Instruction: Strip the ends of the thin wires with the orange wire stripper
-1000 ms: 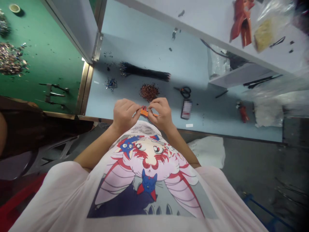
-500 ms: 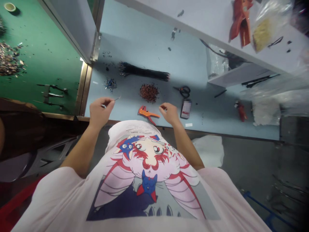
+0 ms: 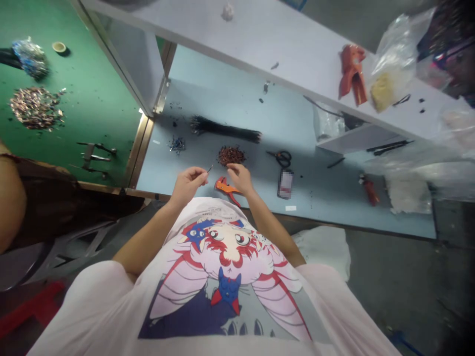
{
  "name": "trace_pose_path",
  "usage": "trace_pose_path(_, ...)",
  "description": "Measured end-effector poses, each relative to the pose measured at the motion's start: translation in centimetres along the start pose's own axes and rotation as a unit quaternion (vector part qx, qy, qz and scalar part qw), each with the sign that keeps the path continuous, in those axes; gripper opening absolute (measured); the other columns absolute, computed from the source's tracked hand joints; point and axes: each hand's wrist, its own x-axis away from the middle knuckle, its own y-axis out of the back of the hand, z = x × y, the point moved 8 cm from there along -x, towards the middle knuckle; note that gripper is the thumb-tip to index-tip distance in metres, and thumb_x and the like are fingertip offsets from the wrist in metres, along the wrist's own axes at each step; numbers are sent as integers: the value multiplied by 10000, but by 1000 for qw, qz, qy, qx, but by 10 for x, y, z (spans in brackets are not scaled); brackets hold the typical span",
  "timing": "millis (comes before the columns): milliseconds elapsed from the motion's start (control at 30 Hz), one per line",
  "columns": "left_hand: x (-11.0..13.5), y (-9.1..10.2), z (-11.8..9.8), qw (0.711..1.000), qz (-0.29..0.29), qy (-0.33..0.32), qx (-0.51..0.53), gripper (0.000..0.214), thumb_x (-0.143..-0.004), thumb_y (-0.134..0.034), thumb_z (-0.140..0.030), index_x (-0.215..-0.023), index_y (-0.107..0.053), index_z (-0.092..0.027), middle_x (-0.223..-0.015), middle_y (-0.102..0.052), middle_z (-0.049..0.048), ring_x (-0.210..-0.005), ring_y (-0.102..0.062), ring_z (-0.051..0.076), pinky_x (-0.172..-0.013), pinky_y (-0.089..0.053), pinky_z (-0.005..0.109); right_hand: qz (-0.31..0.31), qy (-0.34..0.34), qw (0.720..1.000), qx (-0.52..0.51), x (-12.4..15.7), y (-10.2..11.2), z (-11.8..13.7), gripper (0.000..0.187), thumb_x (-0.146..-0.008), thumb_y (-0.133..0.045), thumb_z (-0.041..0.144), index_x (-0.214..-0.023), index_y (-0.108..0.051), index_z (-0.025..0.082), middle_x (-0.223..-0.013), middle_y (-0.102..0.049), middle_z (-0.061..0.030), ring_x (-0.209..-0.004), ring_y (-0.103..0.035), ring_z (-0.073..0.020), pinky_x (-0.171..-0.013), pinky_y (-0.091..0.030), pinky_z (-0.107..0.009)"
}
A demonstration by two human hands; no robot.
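Observation:
My left hand (image 3: 187,187) pinches a thin wire (image 3: 208,170) between thumb and fingertips, its end pointing toward the middle of the pale blue bench (image 3: 178,198). My right hand (image 3: 239,178) holds nothing visible. Its fingertips sit just short of a pile of small reddish-brown terminals (image 3: 230,155). An orange-handled wire stripper (image 3: 224,185) lies on the bench just below that pile, between my hands and close to my right hand.
A bundle of black wires (image 3: 224,129) lies beyond my hands. Scissors (image 3: 282,158) and a phone (image 3: 285,184) are to the right. A green surface (image 3: 92,99) with metal scrap (image 3: 36,108) is left, beside a person's brown sleeve (image 3: 37,198). A shelf (image 3: 241,44) overhangs.
My left hand has moved toward the middle with the wire. My right hand has moved up toward the terminal pile. Since the oldest frame, both hands have let go of the wire stripper, which now lies on the bench.

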Motion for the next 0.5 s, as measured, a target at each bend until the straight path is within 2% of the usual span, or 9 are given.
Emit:
trace_pose_path(100, -2, -11, 6, 1000, 22, 4, 2, 265, -679, -665, -417, -749, -621, -164, -604, -612, -2, -589, -551, 108, -627, -451, 245, 67, 23, 981, -183, 23, -8, 36, 323, -825, -532, 366, -1074, -622, 181, -979, -673, -56, -820, -617, -150, -773, -497, -285)
trace_pose_path(200, 1, -26, 9, 998, 56, 0, -11, 242, -677, -656, -403, -726, -624, -168, -604, -610, -5, -598, -558, 119, -634, -465, 255, 79, 21, 963, -256, 38, -5, 54, 273, -779, -596, 393, -964, -639, 197, -825, -656, -17, -681, -588, -131, -644, -490, -258)
trace_pose_path(267, 5, -36, 11, 997, 79, -2, -21, 220, -681, -646, -392, -710, -620, -175, -604, -612, -5, -597, -563, 127, -630, -472, 261, 60, 11, 964, -258, 40, -2, 55, 208, -773, -596, 386, -794, -642, 185, -698, -622, -2, -612, -555, -123, -593, -461, -249)
trace_pose_path(333, 9, -42, 14, 994, 102, -6, -34, 203, -694, -635, -382, -739, -625, -185, -627, -625, -6, -602, -574, 133, -633, -475, 265, 45, -17, 959, -279, 40, -2, 47, 223, -753, -610, 382, -665, -611, 176, -615, -592, 5, -571, -529, -119, -571, -435, -246)
trace_pose_path(500, 12, -47, 24, 983, 161, -20, -91, 262, -753, -586, -338, -959, -642, -187, -619, -626, -18, -583, -573, 130, -618, -455, 255, 12, -66, 936, -345, 38, -13, 22, 278, -729, -600, 411, -588, -536, 180, -526, -530, 26, -499, -469, -108, -517, -394, -241)
